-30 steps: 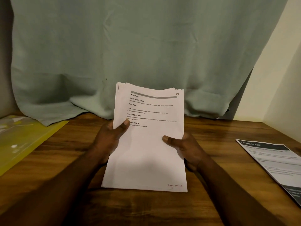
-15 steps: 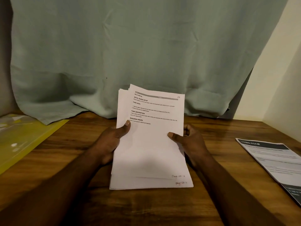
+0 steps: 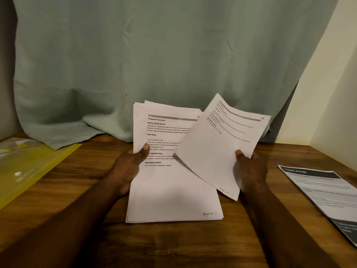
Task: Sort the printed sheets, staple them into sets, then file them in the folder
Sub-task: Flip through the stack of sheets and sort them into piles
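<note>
I read the stack of printed sheets (image 3: 170, 186) at centre view, over the tabletop (image 3: 173, 244) and directly ahead of me. Its long axis runs straight away from me: the headed end, titled "Refrigerator Restocking", points toward the pale green curtain (image 3: 154, 55), and the end with a handwritten page note at its right corner is nearest me, low at the tabletop. The left hand (image 3: 127, 167) holds the stack at its left edge, with the thumb (image 3: 144, 151) pressed on the top page and the fingers curled out of sight behind the paper. The right hand (image 3: 251, 167) pinches a single sheet (image 3: 218, 144) near its right edge, with the thumb (image 3: 240, 155) on the printed face and the fingers underneath. This sheet is raised above the stack and turned clockwise against it, so its long axis slants from near-left to far-right, headed end pointing away and to the right. Its left portion overlaps the upper right part of the stack, but I cannot tell whether the two are touching. A handwritten page note sits at the sheet's near corner — too blurred to read. A yellow folder (image 3: 29, 167) lies flat at the left edge of the tabletop, well apart from the stack. A separate printed page (image 3: 324, 192) headed "LIVING ROOM" lies flat at the right edge, long axis slanting from far-left to near-right.
</note>
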